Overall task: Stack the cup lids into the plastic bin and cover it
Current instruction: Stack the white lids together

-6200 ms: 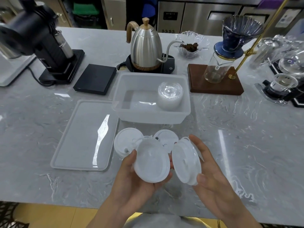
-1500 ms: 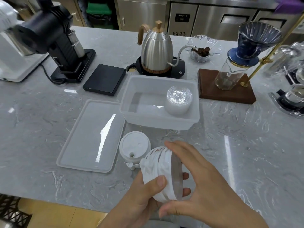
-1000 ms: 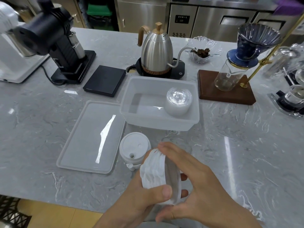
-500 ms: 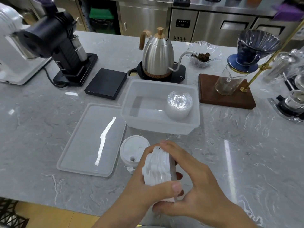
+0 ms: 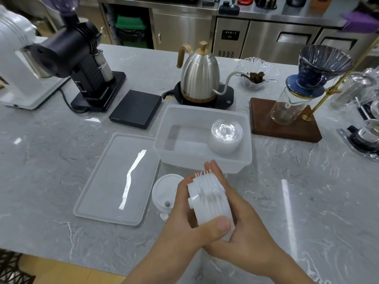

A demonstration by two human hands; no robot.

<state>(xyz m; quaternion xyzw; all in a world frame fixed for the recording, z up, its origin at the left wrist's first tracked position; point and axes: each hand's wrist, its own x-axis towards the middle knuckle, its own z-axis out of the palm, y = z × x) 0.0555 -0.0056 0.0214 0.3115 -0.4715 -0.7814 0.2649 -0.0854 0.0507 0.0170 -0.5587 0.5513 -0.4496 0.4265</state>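
Both grips clasping nested stack of white cup lids [image 5: 209, 203] on edge: left hand [image 5: 190, 224] thumb across rim, right hand [image 5: 242, 220] cupping far side, near plastic bin [image 5: 203, 158].

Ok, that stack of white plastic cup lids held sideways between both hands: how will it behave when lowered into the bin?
The stack of white plastic cup lids looks light and thin. Held edge-on between left hand and right hand, it could fan apart if pressure eases. Smooth plastic may slip.
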